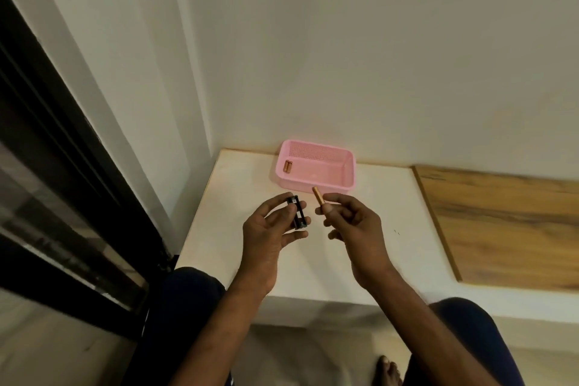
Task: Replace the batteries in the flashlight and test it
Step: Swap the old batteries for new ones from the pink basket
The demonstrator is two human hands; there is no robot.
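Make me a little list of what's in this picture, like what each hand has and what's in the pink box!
left hand: holds a small black battery holder
right hand: pinches one copper-coloured battery between fingertips, tilted, apart from the holder
pink basket: sits on the white table, near the wall
inside the basket: two more batteries, side by side at its left end
flashlight body: not in view
wooden board: lies to the right

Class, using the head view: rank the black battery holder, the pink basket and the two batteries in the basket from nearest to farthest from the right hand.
1. Black battery holder, beside the right hand, in the left hand.
2. Pink basket, just beyond, against the wall.
3. Two batteries, in the basket's far left corner.
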